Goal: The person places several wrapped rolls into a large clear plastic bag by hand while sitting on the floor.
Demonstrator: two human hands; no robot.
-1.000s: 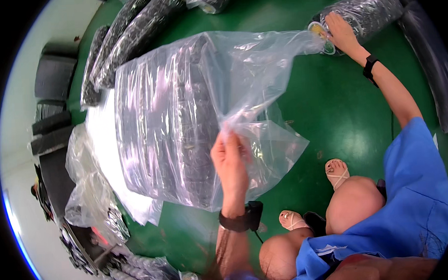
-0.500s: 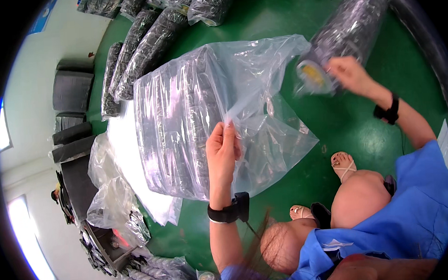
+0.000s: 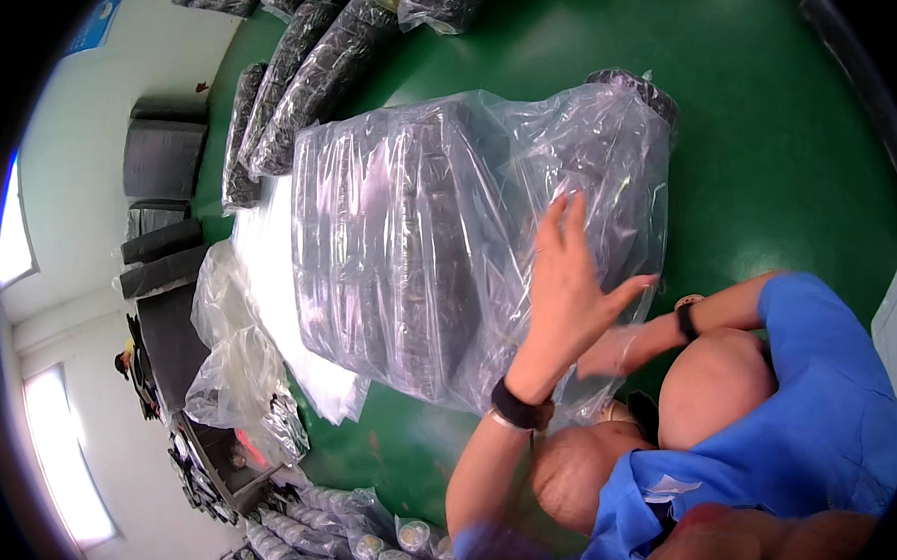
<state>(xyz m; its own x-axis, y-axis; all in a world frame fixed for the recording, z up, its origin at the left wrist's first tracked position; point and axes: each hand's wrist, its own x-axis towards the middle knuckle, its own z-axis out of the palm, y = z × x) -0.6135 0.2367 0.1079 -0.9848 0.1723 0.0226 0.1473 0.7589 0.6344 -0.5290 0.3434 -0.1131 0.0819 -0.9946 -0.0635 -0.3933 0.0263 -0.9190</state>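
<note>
A large clear plastic bag (image 3: 502,128) lies in front of me, with several dark wrapped rolls (image 3: 397,242) side by side in it. Another dark plastic-wrapped roll (image 3: 646,96) lies along the bag's right side, mostly under the clear film, its far end poking past the edge. My left hand (image 3: 569,285) is over the film on this roll, fingers stretched and thumb apart, gripping nothing. My right hand (image 3: 622,347) is low at the roll's near end beside my left wrist. It is blurred and its fingertips are partly hidden.
White sheeting (image 3: 267,258) lies under the bag's left side, next to crumpled clear plastic (image 3: 227,360). Long wrapped rolls (image 3: 310,86) lie at the far left. More wrapped rolls (image 3: 380,543) stand at the lower left. A dark long roll (image 3: 860,72) lies at the far right.
The single roll has moved from the upper right onto the bag's right side, under the film. My left hand has let go of the bag's edge and spread. My right hand has come down toward me.
</note>
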